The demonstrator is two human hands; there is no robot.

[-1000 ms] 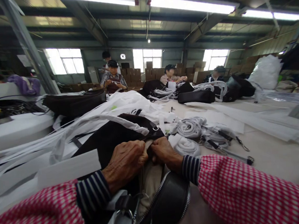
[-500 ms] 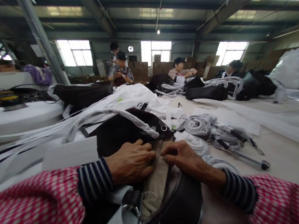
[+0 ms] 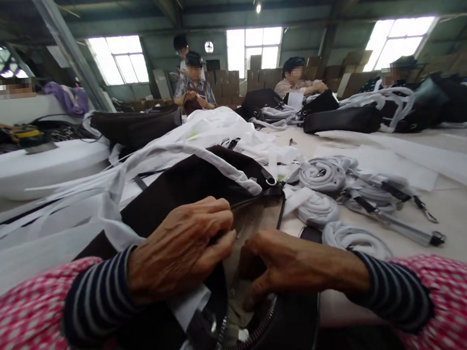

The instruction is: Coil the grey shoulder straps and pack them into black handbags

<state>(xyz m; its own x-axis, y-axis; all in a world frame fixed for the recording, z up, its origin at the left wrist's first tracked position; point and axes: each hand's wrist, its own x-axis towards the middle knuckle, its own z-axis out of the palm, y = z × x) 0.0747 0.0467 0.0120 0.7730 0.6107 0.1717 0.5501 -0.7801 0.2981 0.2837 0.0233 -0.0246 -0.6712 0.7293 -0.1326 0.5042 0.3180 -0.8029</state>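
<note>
A black zip bag (image 3: 185, 187) lies open in front of me on the long work table (image 3: 445, 216), its beige lining showing. My left hand (image 3: 182, 247) rests on the bag's left edge with its fingers curled over the opening. My right hand (image 3: 282, 263) has its fingers bent down into the opening and pinches the lining. White wrapping paper (image 3: 151, 166) lies draped over the bag's far side. Its zipper (image 3: 247, 337) runs along the near rim below my hands.
Coiled white-wrapped straps (image 3: 323, 175) with metal clips lie to the right of the bag. More black bags (image 3: 341, 119) and white paper are spread farther down the table. Several people (image 3: 195, 85) work at the far end. Another table (image 3: 40, 164) stands at the left.
The view has tilted down and closer. Both hands have pulled back toward me along the opening, and the right hand's fingers have gone down into the bag.
</note>
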